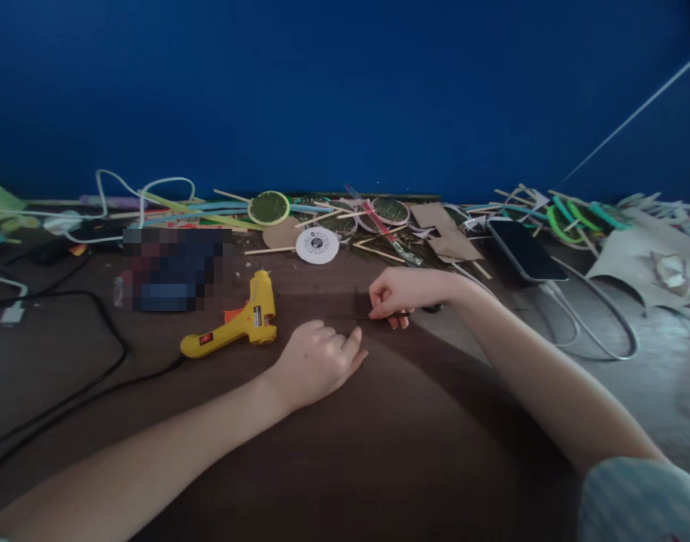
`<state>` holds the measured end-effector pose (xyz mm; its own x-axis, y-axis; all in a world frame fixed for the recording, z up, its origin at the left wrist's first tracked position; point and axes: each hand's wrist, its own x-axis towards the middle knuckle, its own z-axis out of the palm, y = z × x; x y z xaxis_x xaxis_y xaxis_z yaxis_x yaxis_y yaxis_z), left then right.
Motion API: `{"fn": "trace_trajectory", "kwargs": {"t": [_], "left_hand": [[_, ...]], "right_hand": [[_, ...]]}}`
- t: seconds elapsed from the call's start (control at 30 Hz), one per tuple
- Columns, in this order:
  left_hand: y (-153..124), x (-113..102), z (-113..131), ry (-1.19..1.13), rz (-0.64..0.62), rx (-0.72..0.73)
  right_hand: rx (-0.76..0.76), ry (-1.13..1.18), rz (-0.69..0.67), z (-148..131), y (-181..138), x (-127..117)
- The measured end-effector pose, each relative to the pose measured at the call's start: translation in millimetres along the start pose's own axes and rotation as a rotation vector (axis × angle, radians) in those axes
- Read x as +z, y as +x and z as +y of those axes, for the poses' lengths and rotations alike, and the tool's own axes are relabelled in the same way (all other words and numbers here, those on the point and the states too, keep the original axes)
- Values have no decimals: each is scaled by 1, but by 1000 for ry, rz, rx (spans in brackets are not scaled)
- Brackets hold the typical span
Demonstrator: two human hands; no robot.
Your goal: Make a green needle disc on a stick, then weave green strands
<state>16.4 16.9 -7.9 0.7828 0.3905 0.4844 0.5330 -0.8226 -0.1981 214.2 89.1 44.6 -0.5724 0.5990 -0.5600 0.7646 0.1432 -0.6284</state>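
My left hand [317, 360] rests on the dark brown table [378, 452] with its fingers curled loosely and nothing visible in them. A short way beyond it, my right hand [404, 295] is closed in a pinch on a thin dark tool [378, 316] whose slim tip points left along the tabletop; a dark handle end shows past the wrist. A yellow hot glue gun [237, 322] lies on its side just left of my left hand, nozzle end toward the back.
Along the blue wall lies craft clutter: round green discs [269, 208], a white disc [317, 245], wooden sticks, cardboard pieces [449, 233], coloured strips. A phone [525, 250] with a cable lies at right. Black cords [96, 331] run at left.
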Motion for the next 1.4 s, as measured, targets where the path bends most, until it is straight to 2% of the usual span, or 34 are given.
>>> {"fn": "trace_trajectory", "kwargs": {"t": [0.13, 0.3, 0.67, 0.87, 1.23, 1.33, 1.4], "left_hand": [[0, 0, 0, 4, -12, -4], [-1, 0, 1, 8, -24, -14], [8, -10, 13, 50, -109, -60], [4, -4, 15, -23, -41, -83], [4, -3, 15, -111, -59, -130], [3, -2, 15, -105, -55, -114], [3, -2, 15, -99, -52, -100]], "right_hand": [[-24, -51, 97, -6, 3, 7], [-79, -253, 260, -8, 9, 12], [11, -293, 230, -8, 8, 9], [1, -298, 215, -9, 8, 8], [-15, -289, 218, -7, 8, 8], [-47, -264, 201, -8, 7, 7], [-85, -202, 239, -5, 9, 3]]}}
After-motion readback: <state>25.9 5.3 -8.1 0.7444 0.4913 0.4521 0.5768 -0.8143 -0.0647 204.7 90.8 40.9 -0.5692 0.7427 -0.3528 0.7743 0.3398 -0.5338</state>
